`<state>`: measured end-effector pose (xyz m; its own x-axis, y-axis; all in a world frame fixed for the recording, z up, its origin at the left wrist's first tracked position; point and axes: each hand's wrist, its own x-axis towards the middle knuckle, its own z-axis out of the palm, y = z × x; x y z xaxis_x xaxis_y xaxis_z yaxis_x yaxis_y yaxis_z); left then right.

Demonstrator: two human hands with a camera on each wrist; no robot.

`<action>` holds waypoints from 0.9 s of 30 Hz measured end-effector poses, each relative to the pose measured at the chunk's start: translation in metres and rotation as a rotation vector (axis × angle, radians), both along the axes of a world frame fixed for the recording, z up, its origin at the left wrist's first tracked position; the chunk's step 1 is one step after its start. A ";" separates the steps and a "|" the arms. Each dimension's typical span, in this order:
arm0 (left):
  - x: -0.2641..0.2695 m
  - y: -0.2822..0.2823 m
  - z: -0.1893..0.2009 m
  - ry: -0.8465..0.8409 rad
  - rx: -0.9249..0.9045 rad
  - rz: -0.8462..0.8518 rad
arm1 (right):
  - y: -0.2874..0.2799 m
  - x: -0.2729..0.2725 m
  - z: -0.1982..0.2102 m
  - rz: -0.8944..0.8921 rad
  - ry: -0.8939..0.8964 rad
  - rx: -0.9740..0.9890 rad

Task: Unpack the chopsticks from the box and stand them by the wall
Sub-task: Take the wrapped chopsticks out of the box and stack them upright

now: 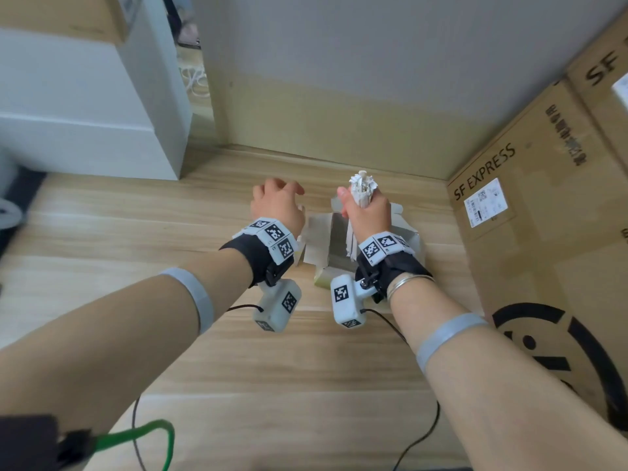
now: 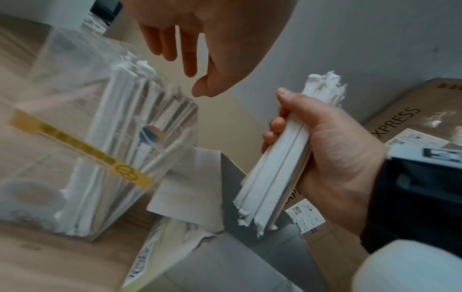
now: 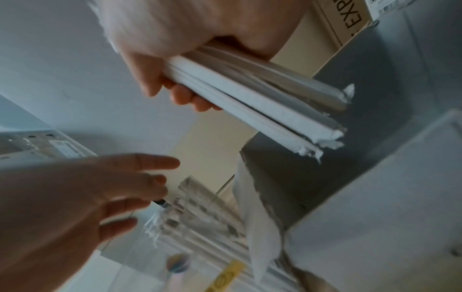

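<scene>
Right hand [image 1: 368, 207] grips paper-wrapped chopsticks [image 2: 277, 168] mid-bundle, centre frame; left hand [image 1: 277, 203] relaxed, empty. Bundle looks light, stiff, apt to splay. Hold mid-length.

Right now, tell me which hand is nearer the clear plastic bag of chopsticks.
Left. The left hand hovers open just above the clear plastic bag, not touching it. The right hand is off to the bag's side, over the open box, gripping a paper-wrapped bundle.

Head view steeply downward; both wrist views close, sharing the open box [image 2: 232, 256].
</scene>
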<state>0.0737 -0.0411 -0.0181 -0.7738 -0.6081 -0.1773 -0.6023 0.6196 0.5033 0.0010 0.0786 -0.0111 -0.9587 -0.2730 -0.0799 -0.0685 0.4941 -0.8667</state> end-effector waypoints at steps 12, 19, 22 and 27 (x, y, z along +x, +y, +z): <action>0.012 -0.030 -0.019 -0.037 0.295 0.150 | -0.060 0.022 0.038 0.122 0.028 -0.200; 0.014 -0.041 -0.021 -0.016 0.260 0.085 | -0.080 0.034 0.035 0.275 -0.015 -0.181; 0.017 -0.044 -0.024 0.002 0.248 0.080 | -0.077 0.036 0.026 0.286 -0.051 -0.116; 0.018 -0.049 -0.023 -0.011 0.206 0.041 | -0.069 0.029 0.000 0.339 -0.112 0.061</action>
<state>0.0922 -0.0903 -0.0410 -0.7462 -0.5894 -0.3094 -0.6313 0.4790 0.6100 0.0298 0.0098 -0.0109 -0.7990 -0.5651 -0.2056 -0.1432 0.5109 -0.8476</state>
